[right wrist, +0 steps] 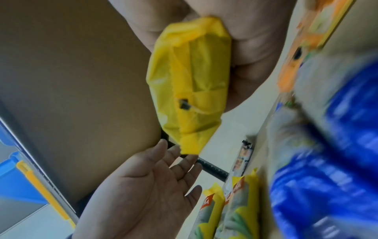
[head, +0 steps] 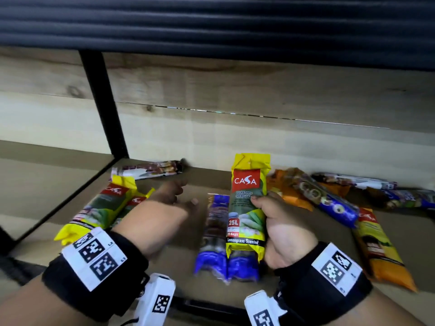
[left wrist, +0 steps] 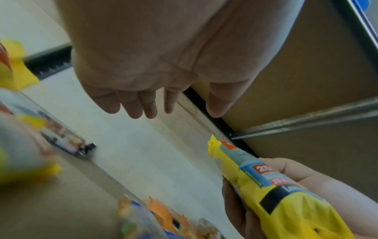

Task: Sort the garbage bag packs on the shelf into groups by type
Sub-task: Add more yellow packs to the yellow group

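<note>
My right hand grips a yellow Casa garbage bag pack upright above the shelf; the same yellow pack shows in the left wrist view and its yellow end in the right wrist view. My left hand hovers open and empty just left of it, fingers relaxed, palm turned toward the pack. Two more yellow Casa packs lie side by side on the left. Two blue packs lie under the held pack.
A white and brown pack lies at the back left. Orange, blue and dark packs are heaped at the right, with a yellow-orange pack nearer the front. A black upright post bounds the wooden shelf on the left.
</note>
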